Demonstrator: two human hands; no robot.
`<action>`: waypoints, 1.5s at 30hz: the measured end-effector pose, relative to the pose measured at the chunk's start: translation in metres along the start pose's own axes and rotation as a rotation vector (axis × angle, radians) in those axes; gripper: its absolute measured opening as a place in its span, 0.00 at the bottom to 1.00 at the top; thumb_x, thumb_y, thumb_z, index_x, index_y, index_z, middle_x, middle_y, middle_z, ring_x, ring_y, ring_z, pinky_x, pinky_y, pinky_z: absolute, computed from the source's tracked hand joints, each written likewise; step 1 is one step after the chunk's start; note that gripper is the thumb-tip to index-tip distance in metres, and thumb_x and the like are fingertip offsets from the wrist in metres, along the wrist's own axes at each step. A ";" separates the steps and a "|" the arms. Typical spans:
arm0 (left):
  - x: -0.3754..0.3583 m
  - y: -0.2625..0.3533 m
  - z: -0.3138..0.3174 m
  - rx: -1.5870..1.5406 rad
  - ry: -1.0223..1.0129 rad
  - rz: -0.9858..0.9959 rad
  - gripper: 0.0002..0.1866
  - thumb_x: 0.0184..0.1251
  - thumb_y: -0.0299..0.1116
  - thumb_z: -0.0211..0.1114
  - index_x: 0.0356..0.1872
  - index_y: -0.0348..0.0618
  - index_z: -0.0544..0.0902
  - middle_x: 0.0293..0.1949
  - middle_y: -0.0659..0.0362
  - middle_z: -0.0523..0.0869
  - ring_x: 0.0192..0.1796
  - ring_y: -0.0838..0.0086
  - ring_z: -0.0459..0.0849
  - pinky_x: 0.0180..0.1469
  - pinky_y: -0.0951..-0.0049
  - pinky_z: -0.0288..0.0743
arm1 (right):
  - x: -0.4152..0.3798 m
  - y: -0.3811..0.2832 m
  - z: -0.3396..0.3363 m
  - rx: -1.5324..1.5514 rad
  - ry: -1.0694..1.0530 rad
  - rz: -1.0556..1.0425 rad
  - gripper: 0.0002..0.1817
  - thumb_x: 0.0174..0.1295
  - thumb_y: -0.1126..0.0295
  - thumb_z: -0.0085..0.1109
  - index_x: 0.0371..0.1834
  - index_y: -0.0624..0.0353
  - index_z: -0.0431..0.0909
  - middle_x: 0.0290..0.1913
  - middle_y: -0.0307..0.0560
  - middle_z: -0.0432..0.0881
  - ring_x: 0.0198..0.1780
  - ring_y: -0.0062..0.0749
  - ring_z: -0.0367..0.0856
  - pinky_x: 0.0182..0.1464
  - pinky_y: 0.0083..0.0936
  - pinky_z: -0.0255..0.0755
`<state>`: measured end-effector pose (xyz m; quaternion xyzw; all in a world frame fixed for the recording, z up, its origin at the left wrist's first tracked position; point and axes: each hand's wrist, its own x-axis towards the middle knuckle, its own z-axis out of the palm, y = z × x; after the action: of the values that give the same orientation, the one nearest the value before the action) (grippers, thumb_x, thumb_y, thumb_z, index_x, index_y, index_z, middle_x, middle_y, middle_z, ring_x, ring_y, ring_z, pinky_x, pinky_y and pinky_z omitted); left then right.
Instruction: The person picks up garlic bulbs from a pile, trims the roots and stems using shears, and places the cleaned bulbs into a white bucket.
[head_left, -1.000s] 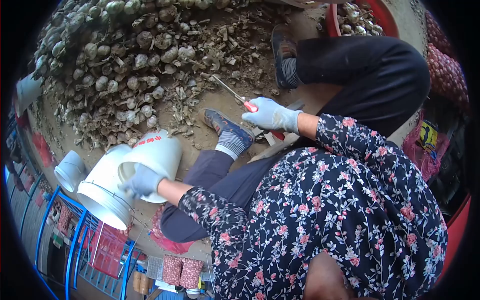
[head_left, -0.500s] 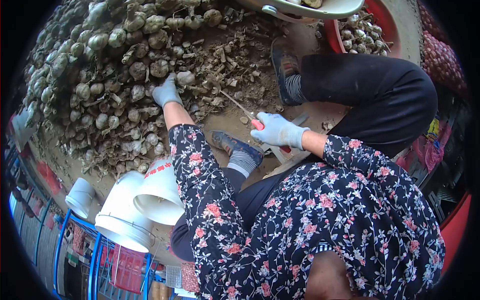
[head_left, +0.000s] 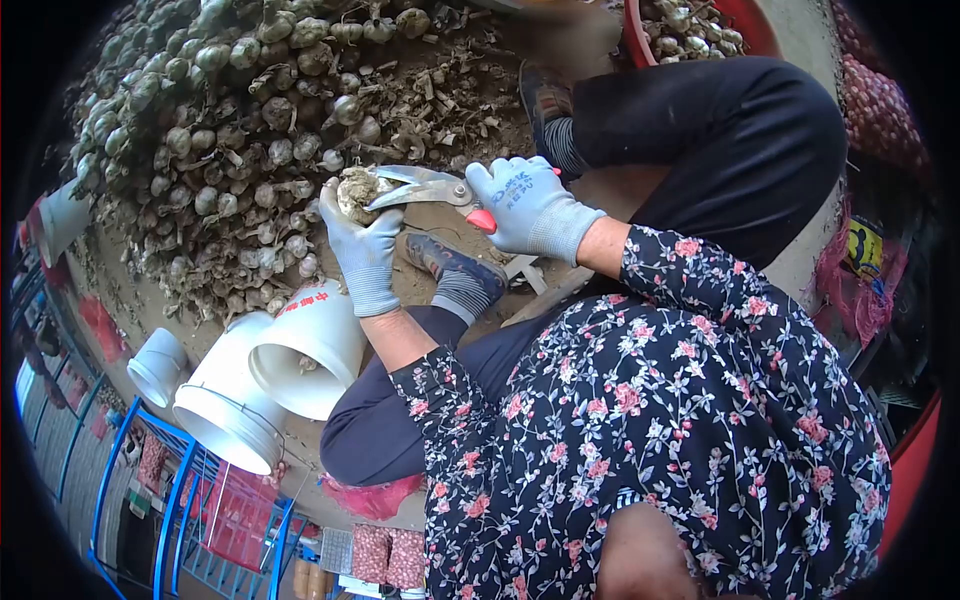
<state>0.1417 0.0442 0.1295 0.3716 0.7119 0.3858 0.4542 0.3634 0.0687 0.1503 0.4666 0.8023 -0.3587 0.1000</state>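
Note:
In a grey-white work glove, my left hand (head_left: pixel 362 258) is closed round a garlic bulb (head_left: pixel 355 200) with dirt-caked roots. My right hand (head_left: pixel 532 208), gloved as well, grips pruning shears (head_left: pixel 432 188) by their red handles. The parted steel blades point left, their tips right at the bulb's right side. Behind and left of my left hand spreads a large heap of garlic (head_left: pixel 230 155), many bulbs with dry stems.
Cut stems and dirt (head_left: pixel 440 95) litter the ground beyond the shears. White buckets (head_left: pixel 315 345) lie tipped at lower left, near a blue metal frame (head_left: pixel 185 480). A red tub (head_left: pixel 755 25) holds garlic at upper right. Filled mesh sacks (head_left: pixel 875 115) stand along the right side.
My left hand has come back from the heap with a garlic bulb. My right hand has lifted and shifted slightly, bringing the shears' blades, now spread, to the bulb.

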 end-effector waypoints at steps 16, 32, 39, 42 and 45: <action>-0.027 0.018 0.029 0.531 0.209 0.084 0.26 0.44 0.32 0.74 0.47 0.39 0.77 0.38 0.55 0.87 0.41 0.69 0.87 0.47 0.71 0.78 | -0.011 -0.004 0.008 0.091 -0.075 -0.034 0.22 0.58 0.55 0.56 0.47 0.60 0.68 0.40 0.55 0.80 0.43 0.47 0.81 0.44 0.39 0.72; -0.020 -0.007 0.013 -0.161 -0.146 -0.216 0.27 0.47 0.28 0.75 0.51 0.35 0.75 0.41 0.59 0.82 0.39 0.79 0.80 0.45 0.80 0.75 | -0.020 0.017 0.019 0.276 -0.273 0.118 0.18 0.57 0.62 0.56 0.44 0.63 0.68 0.38 0.63 0.82 0.44 0.55 0.82 0.47 0.44 0.74; -0.022 -0.018 0.012 0.148 -0.086 -0.073 0.32 0.44 0.26 0.74 0.53 0.36 0.72 0.43 0.56 0.81 0.43 0.76 0.81 0.47 0.76 0.76 | -0.010 0.020 0.029 -0.049 0.021 -0.051 0.21 0.56 0.58 0.59 0.47 0.59 0.69 0.38 0.50 0.80 0.42 0.46 0.82 0.42 0.36 0.73; -0.025 -0.009 0.016 0.236 -0.074 -0.046 0.31 0.44 0.26 0.75 0.53 0.35 0.73 0.43 0.57 0.82 0.43 0.77 0.81 0.47 0.77 0.76 | 0.001 0.017 0.021 0.012 -0.149 -0.080 0.19 0.56 0.60 0.58 0.45 0.62 0.70 0.39 0.57 0.82 0.43 0.48 0.83 0.44 0.41 0.74; -0.022 -0.032 0.014 0.276 -0.005 -0.044 0.25 0.49 0.23 0.72 0.50 0.34 0.74 0.40 0.58 0.83 0.39 0.77 0.81 0.47 0.78 0.76 | 0.009 0.011 0.020 0.197 -0.211 0.037 0.17 0.56 0.61 0.57 0.41 0.64 0.72 0.38 0.61 0.82 0.44 0.52 0.82 0.46 0.42 0.74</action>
<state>0.1563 0.0145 0.1051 0.4159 0.7650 0.2730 0.4091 0.3639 0.0648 0.1263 0.4488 0.7393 -0.4810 0.1439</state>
